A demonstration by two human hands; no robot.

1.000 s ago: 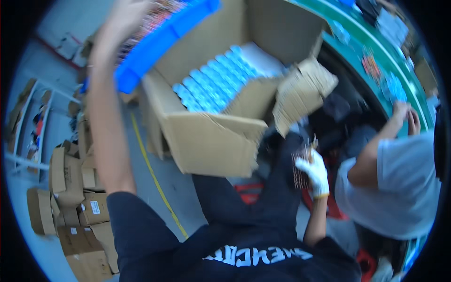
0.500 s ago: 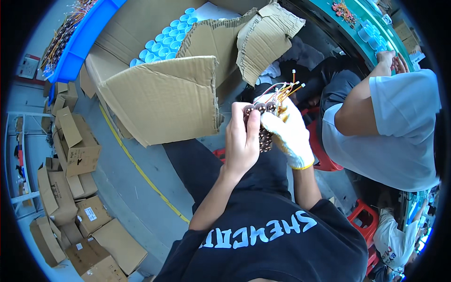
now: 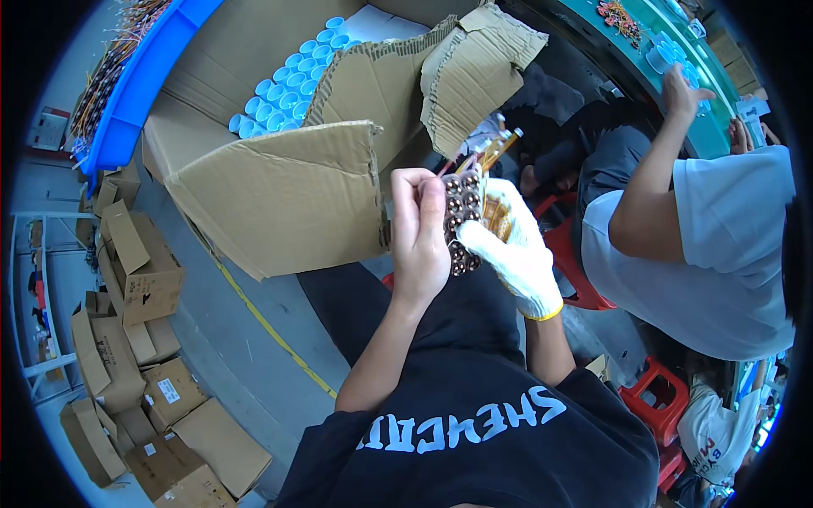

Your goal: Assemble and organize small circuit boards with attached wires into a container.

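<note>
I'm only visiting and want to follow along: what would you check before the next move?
1. Left hand gripping the bundle of round parts: ok.
2. Right hand gripping it too: ok.
3. Both hands gloved: not ok, the left is bare.
4. Wires untangled: cannot tell, too small.
5. Cardboard box open: ok, blue cups visible inside.
6. Co-worker's hand apart from the bundle: ok, at the green bench.

The held block (image 3: 457,218) is dark brown, dotted in rows with shiny copper rounds; its wires (image 3: 501,149) show orange and yellow with white tips; the right glove (image 3: 517,267) is white, amber at the fingers, yellow at the cuff; light-blue cups (image 3: 288,93) make rows behind the brown carton's (image 3: 279,203) torn edge; an orange-and-red bundle (image 3: 620,23) lies by the edge of the green worktop (image 3: 710,127).
</note>
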